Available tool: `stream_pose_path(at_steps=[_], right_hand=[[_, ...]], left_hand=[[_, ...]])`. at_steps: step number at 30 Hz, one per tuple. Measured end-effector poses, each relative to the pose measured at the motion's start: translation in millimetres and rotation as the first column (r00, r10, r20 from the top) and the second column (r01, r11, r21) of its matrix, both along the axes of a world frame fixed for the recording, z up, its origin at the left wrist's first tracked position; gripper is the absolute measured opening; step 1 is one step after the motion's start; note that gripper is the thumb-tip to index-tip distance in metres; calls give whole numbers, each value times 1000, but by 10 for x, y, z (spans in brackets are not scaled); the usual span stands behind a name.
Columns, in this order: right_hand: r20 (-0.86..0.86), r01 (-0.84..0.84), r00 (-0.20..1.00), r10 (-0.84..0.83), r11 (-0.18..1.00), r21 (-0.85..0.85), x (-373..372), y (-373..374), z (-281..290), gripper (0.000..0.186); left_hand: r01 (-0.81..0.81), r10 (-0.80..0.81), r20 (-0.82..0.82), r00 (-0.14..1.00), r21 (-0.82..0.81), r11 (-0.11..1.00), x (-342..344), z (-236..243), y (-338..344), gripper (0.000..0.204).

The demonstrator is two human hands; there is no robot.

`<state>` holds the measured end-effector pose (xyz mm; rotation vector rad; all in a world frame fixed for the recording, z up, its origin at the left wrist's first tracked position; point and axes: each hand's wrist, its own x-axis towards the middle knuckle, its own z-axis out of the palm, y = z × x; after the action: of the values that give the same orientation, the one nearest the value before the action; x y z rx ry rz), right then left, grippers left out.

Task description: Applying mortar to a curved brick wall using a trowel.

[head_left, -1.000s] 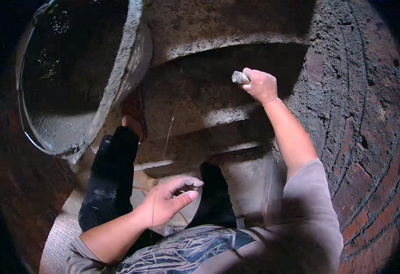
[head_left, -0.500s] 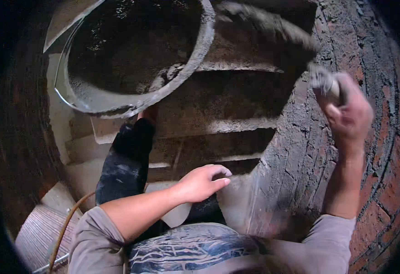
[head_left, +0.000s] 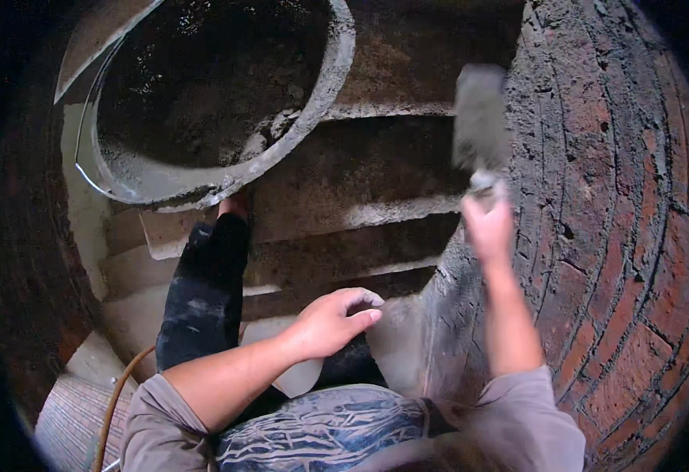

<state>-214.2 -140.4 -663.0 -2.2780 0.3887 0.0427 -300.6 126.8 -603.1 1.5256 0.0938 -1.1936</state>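
Note:
My right hand (head_left: 490, 224) is wrapped round the handle of a mortar-smeared trowel (head_left: 478, 118). Its blade points away from me, close to the left edge of a brick wall (head_left: 608, 315) partly coated with rough grey mortar (head_left: 549, 157). My left hand (head_left: 330, 321) hangs in front of my body, thumb and forefinger apart in a loose curve, with no object visible in it; the other fingers are mostly hidden. At the far left stands a large round bucket (head_left: 343, 67), its rim crusted with mortar. Dark, wet-looking mortar (head_left: 211, 110) lies inside.
Stair-like ledges with pale edges (head_left: 399, 211) run across below and ahead of me. My leg in dark trousers (head_left: 203, 295) is beside the bucket. A brown hose (head_left: 116, 393) curves past a ribbed pale surface (head_left: 73, 421) at lower left. A wire handle (head_left: 85, 169) hangs off the bucket.
My right hand has swung left and slightly down with the trowel, from over the wall to its left edge. The view has shifted a little; my left hand keeps its loose curve.

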Motion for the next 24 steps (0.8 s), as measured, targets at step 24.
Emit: stream_pose_path(at_steps=[24], right_hand=[[-149, 53, 934, -324, -286, 957, 102, 2019, -2329, 31]], left_hand=[[-141, 161, -307, 938, 87, 986, -10, -263, 570, 30]])
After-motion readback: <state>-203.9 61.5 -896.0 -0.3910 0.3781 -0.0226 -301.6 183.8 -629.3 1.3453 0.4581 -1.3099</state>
